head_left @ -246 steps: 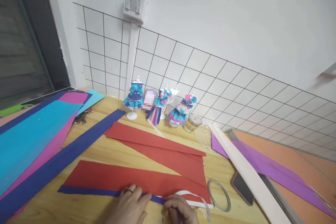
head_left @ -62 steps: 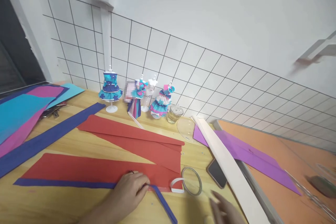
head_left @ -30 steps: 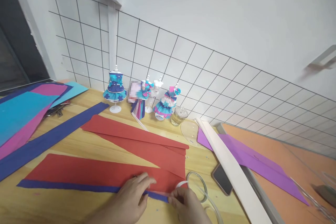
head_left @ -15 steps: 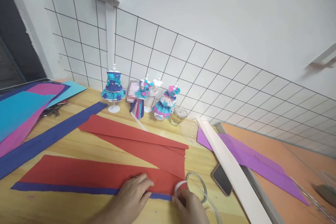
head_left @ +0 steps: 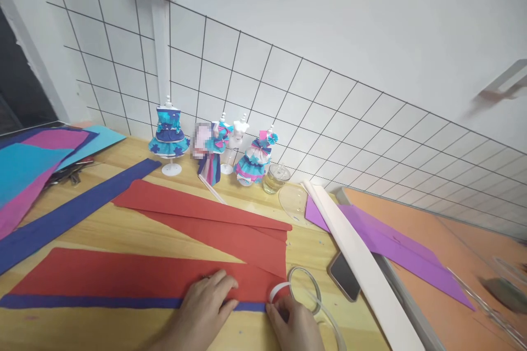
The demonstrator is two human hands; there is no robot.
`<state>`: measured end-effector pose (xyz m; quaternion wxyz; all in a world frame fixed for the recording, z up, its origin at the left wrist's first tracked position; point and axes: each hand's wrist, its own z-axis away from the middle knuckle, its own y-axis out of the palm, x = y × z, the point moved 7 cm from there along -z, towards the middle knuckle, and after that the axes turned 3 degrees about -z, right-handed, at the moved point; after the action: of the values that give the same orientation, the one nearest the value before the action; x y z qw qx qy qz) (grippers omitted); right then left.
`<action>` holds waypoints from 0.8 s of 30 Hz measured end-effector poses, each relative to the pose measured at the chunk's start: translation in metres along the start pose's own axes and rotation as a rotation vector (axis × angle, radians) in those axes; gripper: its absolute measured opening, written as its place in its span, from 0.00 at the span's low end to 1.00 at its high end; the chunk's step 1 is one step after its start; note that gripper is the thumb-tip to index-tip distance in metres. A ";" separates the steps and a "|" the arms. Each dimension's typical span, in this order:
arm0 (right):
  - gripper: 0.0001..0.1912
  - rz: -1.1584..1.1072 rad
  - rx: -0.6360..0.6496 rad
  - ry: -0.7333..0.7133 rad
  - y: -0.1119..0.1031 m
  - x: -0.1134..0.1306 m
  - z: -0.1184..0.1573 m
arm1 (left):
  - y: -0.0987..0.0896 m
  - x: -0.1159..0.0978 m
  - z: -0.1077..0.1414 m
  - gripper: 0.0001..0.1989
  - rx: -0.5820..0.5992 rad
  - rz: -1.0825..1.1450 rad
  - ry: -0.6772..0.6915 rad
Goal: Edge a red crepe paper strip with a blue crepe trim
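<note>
Red sheet (head_left: 123, 277): lying flat, long and narrow, slanting at its left end, spanning roughly 8 to 6 o'clock in the view. Blue strip (head_left: 102, 302): running straight along the sheet's near edge, narrow, partly hidden mid-length, its left end pointing to 8, its visible right stretch sitting near 6. White strip (head_left: 280, 286): curling upward in a loop by the sheet's right end, around 6.

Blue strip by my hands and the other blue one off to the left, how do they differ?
The near blue strip shows as a narrow band; the far blue strip looks much wider. The near one runs along the edge of the red paper, while the far one slants across separately. The left hand covers part of the near one; no hand touches the far one. Both are dark blue.
</note>
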<state>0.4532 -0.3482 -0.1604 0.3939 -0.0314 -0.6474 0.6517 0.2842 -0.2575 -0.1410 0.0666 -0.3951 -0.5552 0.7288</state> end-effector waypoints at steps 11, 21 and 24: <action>0.11 0.016 0.015 0.024 -0.001 0.001 0.000 | -0.001 -0.005 -0.003 0.05 0.014 -0.053 -0.032; 0.11 0.058 0.036 0.045 -0.002 0.006 0.000 | 0.003 -0.019 -0.001 0.08 0.026 -0.279 -0.015; 0.12 0.061 0.031 0.016 -0.005 0.009 0.001 | 0.016 -0.039 0.002 0.13 0.106 -0.377 0.152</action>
<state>0.4488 -0.3442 -0.1517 0.3793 -0.0501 -0.6329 0.6730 0.3145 -0.2857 -0.1349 0.2643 -0.3340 -0.5735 0.6998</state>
